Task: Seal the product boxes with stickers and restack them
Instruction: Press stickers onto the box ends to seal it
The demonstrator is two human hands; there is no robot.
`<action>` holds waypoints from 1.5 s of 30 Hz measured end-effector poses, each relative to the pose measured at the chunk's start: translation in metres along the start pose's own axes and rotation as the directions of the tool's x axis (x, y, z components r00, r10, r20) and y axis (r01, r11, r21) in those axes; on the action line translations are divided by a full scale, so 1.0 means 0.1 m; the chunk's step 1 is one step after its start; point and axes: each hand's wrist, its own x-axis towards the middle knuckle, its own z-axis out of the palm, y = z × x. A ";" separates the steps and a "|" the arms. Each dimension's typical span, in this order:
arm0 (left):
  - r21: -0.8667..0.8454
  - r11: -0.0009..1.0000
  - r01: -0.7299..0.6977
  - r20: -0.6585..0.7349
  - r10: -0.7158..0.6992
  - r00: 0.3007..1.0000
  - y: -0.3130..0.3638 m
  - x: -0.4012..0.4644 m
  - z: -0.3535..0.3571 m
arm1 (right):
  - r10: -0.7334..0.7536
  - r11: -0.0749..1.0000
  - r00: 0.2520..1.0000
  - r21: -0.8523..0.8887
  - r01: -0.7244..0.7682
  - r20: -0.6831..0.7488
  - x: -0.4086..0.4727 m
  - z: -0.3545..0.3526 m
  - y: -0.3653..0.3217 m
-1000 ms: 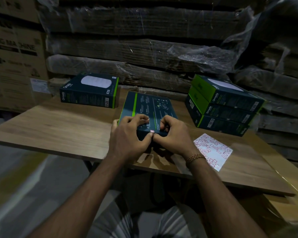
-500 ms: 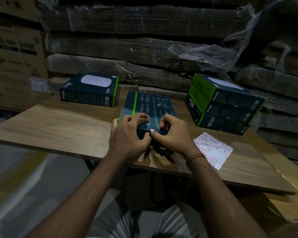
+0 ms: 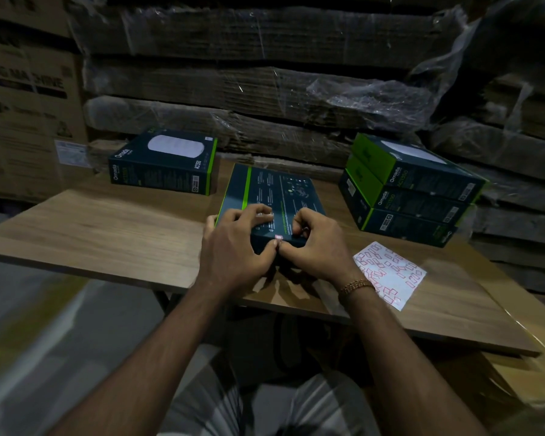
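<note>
A dark teal product box (image 3: 271, 191) with a green stripe lies flat on the wooden table (image 3: 114, 234), its printed back facing up. My left hand (image 3: 233, 243) grips its near left corner, fingers curled over the top. My right hand (image 3: 312, 243) grips the near edge beside it. Both thumbs press a small pink-and-white sticker (image 3: 278, 237) onto the box's near edge. A sticker sheet (image 3: 390, 272) with red labels lies right of my right wrist. A stack of three similar boxes (image 3: 412, 193) stands at the right. One single box (image 3: 164, 165) lies at the back left.
Shrink-wrapped flat cardboard bundles (image 3: 249, 89) rise like a wall behind the table. Large cardboard cartons (image 3: 22, 105) stand at the left. A lower wooden surface (image 3: 532, 325) adjoins the table at the right. My lap shows below the table's near edge.
Both hands stay on the box's near edge; the thumbs have pressed closer together over the sticker. Nothing else has moved.
</note>
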 end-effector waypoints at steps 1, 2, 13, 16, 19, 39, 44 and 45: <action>0.002 1.000 0.008 0.001 -0.008 1.000 0.00 0.00 0.01 | 0.000 1.000 1.000 0.001 0.000 0.000 0.00 0.00 -0.01; 0.005 1.000 0.019 0.004 -0.019 1.000 0.00 0.00 0.01 | 0.002 1.000 1.000 0.002 -0.002 0.003 -0.01 -0.01 -0.01; -0.055 0.997 0.059 0.038 -0.057 0.998 0.00 0.00 -0.01 | -0.027 0.992 0.997 0.129 0.017 0.071 -0.10 -0.07 0.08; -0.037 0.997 0.069 0.049 -0.067 0.997 -0.02 0.02 0.00 | -0.057 0.993 0.995 0.105 0.048 0.082 -0.09 -0.04 0.06; -0.042 0.996 0.082 0.053 -0.080 0.995 -0.03 0.03 0.01 | -0.077 0.996 0.994 0.056 0.073 0.075 -0.08 -0.03 0.04; -0.015 0.999 0.046 -0.006 -0.046 0.999 -0.01 0.02 0.03 | -0.035 0.996 0.997 0.079 0.029 0.075 -0.06 -0.07 0.03; -0.067 0.997 -0.038 -0.027 0.037 0.999 -0.05 0.00 0.02 | -0.050 0.995 0.996 0.093 0.044 0.067 -0.09 -0.07 0.04; -0.079 0.995 -0.053 -0.040 0.050 0.998 -0.05 0.00 0.02 | -0.061 0.995 0.996 0.083 0.055 0.065 -0.09 -0.07 0.04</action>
